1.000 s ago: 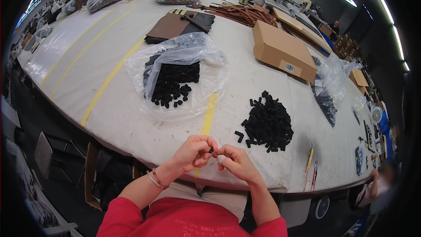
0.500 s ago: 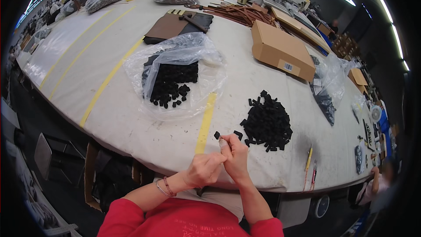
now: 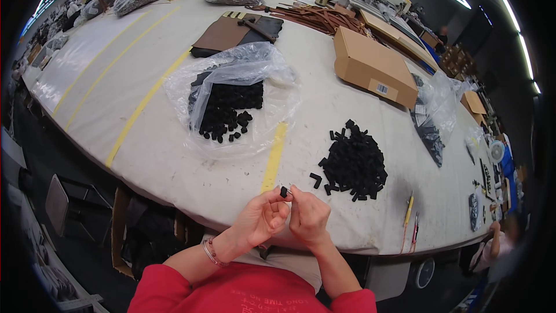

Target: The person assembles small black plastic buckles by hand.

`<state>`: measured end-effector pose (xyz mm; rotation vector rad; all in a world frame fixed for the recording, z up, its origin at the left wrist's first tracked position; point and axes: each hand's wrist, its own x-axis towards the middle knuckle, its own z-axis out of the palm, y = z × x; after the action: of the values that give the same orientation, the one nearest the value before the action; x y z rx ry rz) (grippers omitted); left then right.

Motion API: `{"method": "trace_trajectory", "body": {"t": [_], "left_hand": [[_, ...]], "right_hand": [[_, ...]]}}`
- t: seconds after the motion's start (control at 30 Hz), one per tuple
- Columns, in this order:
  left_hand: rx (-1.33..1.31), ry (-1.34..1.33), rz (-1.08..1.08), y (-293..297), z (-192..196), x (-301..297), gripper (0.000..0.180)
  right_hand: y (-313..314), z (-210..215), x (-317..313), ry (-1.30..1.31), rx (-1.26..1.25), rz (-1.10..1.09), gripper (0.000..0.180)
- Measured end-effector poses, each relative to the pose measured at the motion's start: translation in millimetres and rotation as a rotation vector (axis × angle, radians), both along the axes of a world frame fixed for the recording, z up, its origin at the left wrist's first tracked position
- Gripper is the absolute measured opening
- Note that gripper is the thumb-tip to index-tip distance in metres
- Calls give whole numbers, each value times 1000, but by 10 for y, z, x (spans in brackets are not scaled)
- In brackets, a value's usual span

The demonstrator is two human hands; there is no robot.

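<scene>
Over the near edge of the table, a small black piece [image 3: 284, 192] sits between the thumb and fingertips of my left hand [image 3: 262, 218], whose other fingers curl loosely. Close beside it, my right hand [image 3: 310, 215] is closed in a pinch on a thin, shiny tool tip that meets the black piece; most of that tool is hidden in the fingers. To the right lies a heap of small black pieces [image 3: 354, 162], with a few strays [image 3: 315, 180] at its near left. Farther off, an open clear plastic bag [image 3: 278, 104] holds more black pieces [image 3: 231, 110].
A cardboard box [image 3: 373, 66] stands beyond the heap. Two slim pen-like tools, one yellow [image 3: 408, 211] and one red [image 3: 415, 226], lie at right. A hammer [image 3: 256, 28] rests on brown and black sheets [image 3: 217, 35]. Brown strips [image 3: 315, 17] lie farther back. Another person's arm [image 3: 495, 235] shows at far right.
My hands have shifted apart slightly. The left fingertips have come up to the black piece, which was on the tool tip by the right hand and is now lower and slightly left.
</scene>
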<state>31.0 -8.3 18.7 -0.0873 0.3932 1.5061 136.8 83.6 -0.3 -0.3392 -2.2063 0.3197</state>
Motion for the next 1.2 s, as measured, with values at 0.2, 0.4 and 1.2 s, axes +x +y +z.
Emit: {"method": "trace_trajectory", "body": {"t": [0.2, 0.4, 1.2], "left_hand": [[7, -1, 17, -45, -51, -26, 17], [-131, 250, 249, 110, -48, -325, 16], [169, 948, 42, 166, -154, -155, 10]], "right_hand": [[-119, -34, 18, 52, -435, 98, 25], [157, 269, 29, -150, -1118, 46, 19], [179, 277, 112, -61, -1698, 311, 15]]}}
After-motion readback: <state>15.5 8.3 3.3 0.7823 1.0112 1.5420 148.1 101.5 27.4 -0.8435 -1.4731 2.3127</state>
